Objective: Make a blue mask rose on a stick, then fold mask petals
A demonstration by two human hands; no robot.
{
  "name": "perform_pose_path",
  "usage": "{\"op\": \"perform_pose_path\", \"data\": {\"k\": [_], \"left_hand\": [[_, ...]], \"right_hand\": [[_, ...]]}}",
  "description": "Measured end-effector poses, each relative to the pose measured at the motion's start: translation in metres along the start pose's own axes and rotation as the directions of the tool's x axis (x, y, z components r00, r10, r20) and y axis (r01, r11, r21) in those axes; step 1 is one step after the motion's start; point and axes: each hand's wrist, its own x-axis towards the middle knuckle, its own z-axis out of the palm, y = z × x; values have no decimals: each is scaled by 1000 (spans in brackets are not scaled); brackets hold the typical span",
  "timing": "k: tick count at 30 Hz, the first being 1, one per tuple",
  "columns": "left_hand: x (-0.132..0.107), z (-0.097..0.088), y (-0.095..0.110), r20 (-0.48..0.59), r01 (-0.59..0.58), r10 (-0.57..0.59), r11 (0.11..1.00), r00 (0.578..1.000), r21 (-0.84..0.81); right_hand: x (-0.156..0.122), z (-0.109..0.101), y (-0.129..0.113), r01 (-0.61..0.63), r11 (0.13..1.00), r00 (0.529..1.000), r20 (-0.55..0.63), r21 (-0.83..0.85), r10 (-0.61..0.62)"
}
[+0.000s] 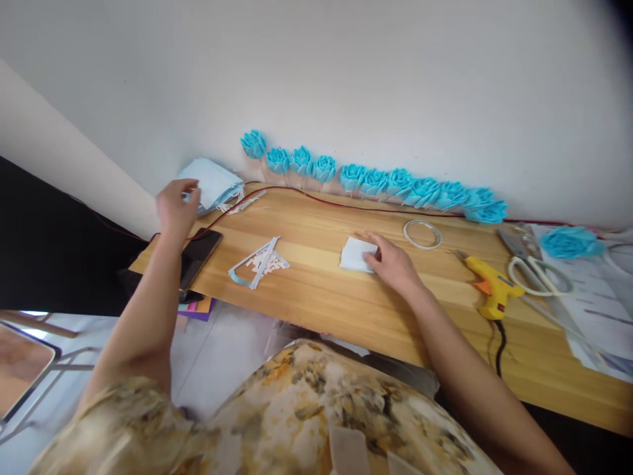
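Pale-blue sheet stack (212, 181) at far left by the wall (346, 79), just right of left hand (175, 206), fingers curled over its corner. Folded blue square (354, 254) at centre, pressed under fingertips of flat, open right hand (395, 265).

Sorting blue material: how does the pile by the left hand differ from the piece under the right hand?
The pile is a thick stack at the table's far corner; the piece is one small flat square mid-table. The pile trails white strings; the piece shows none. The left hand touches the pile's edge; the right hand rests fingertips on the piece. Both are pale blue.
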Motion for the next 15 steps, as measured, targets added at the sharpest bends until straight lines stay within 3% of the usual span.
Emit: {"op": "perform_pose_path", "data": {"k": [3,6,9,15], "left_hand": [[21,31,7,114,-64,57,996,992,58],[33,50,6,182,-76,53,990,982,122],[42,56,2,215,-33,-5,984,977,174],[52,51,-4,215,46,-94,975,972,217]], "right_hand": [[-4,2,4,15,1000,1000,-19,3,-15],[-8,1,5,24,1000,999,-45,19,-23],[-10,2,5,61,998,996,-60,32,-59],[-11,3,4,86,995,992,-86,-48,-90]]}}
